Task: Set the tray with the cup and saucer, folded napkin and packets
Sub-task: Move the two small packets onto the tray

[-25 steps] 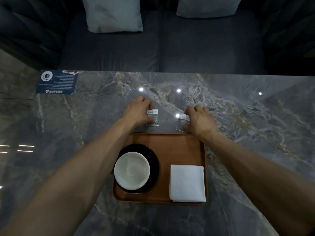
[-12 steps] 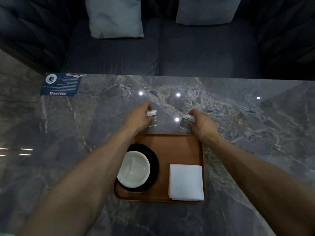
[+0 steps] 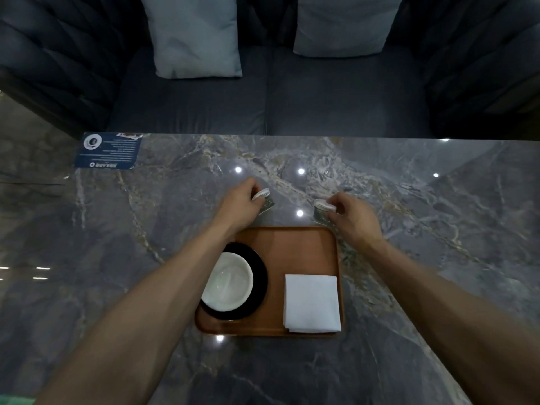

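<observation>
Head view: white cup [image 3: 227, 282] on its black saucer [image 3: 258, 283] and the folded white napkin [image 3: 312, 302] already sit on the brown wooden tray [image 3: 280, 247]. Left hand [image 3: 238, 204] pinches one small white packet [image 3: 261, 194]; right hand [image 3: 355, 214] pinches another packet [image 3: 323, 206], both above the grey marble counter [image 3: 117, 244] just beyond the tray. Only placing the packets appears left.
</observation>
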A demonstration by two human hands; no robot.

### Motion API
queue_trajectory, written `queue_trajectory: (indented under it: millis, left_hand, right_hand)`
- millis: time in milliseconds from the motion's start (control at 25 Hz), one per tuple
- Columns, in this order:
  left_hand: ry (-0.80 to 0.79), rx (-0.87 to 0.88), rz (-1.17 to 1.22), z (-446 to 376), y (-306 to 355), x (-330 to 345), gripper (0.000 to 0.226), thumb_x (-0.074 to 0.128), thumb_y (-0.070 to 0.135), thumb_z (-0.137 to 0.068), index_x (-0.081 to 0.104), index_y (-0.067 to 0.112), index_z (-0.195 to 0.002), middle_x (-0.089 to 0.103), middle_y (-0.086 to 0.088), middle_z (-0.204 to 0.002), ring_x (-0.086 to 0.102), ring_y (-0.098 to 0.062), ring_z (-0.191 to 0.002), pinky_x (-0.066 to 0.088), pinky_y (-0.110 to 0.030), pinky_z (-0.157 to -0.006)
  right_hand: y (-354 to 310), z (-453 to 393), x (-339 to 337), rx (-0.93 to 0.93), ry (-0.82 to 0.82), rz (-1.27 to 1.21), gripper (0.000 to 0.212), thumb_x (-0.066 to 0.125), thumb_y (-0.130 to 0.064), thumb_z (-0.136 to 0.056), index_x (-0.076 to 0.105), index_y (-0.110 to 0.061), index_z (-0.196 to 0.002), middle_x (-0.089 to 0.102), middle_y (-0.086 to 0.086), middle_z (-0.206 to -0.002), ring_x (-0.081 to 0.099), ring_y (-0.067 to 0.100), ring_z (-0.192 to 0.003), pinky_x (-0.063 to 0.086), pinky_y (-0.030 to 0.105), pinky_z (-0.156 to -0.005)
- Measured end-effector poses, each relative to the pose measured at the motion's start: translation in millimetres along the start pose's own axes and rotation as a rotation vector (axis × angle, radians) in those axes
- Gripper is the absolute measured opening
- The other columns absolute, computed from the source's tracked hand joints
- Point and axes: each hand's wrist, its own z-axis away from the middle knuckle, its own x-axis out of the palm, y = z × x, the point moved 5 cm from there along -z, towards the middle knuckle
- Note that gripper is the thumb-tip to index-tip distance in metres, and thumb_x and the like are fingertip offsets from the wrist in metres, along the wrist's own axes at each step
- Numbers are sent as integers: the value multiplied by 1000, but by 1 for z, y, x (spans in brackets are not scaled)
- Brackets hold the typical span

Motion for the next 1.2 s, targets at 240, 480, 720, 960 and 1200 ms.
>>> queue_trajectory:
  millis: [240, 480, 720, 960, 1200]
  left_hand:
    - [-14, 51, -1, 21, 6, 8, 13, 61, 29, -92, 52, 21, -87, 57, 8, -76, 54, -12, -71, 37, -27, -56]
    - [-19, 72, -13, 41, 16, 18, 12, 60, 32, -93, 53, 25, -86, 59, 7, -76, 55, -10, -69, 39, -28, -57]
    - [-199, 66, -99, 56, 25, 46, 10, 60, 29, -91, 58, 23, -99, 69, -1, -95, 63, -20, -87, 52, -40, -78]
    - [-258, 8, -164, 57, 25, 68, 9, 59, 27, -91, 59, 25, -100, 70, -2, -103, 62, -23, -93, 52, -43, -83]
    - [-95, 172, -423, 57, 30, 73, 17, 62, 31, -89, 60, 22, -103, 67, -2, -104, 57, -25, -98, 41, -36, -75]
  right_hand:
    - [15, 25, -5, 57, 10, -88, 8, 68, -24, -86, 60, -28, -88, 62, -7, -79, 56, 13, -73, 36, 27, -56]
    - [33, 46, 9, 114, -85, -60, 14, 67, -23, -86, 66, -23, -100, 68, -1, -92, 60, 16, -81, 45, 32, -69]
    - [34, 57, 27, 96, -156, 27, 19, 62, -24, -88, 64, -21, -107, 70, 3, -98, 63, 23, -89, 37, 30, -65]
    - [33, 55, 36, 58, -141, 88, 21, 59, -25, -91, 63, -19, -111, 72, 7, -103, 63, 28, -96, 41, 33, -67]
    - [32, 55, 39, 25, -37, 277, 24, 60, -34, -89, 59, -25, -111, 68, 2, -108, 50, 29, -109, 43, 44, -87]
